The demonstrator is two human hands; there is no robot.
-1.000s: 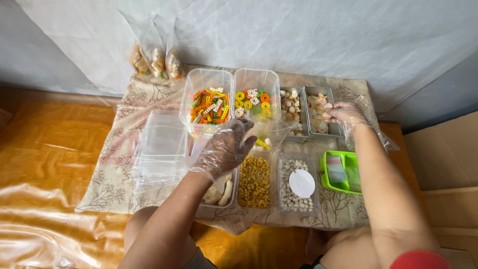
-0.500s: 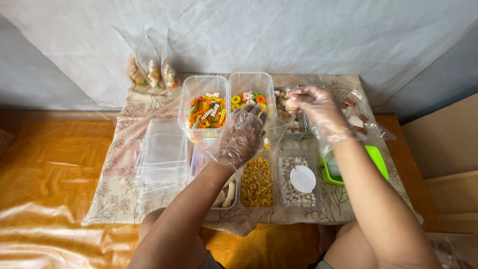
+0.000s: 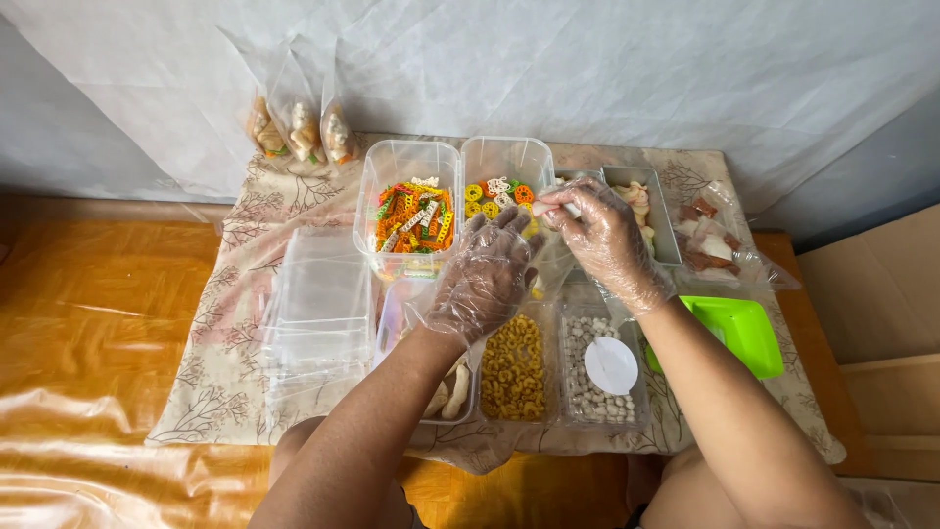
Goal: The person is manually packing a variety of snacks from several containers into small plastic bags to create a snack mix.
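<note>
Gloves on both hands. Right hand (image 3: 605, 235) pinches a pale snack piece (image 3: 544, 208) over the ring-snack tub (image 3: 501, 174); left hand (image 3: 485, 274) spread loose, covering the tubs beneath. Green lid (image 3: 744, 331) near right.

3 clear filled snack bags (image 3: 299, 127) at back-left, maybe sealed
</note>
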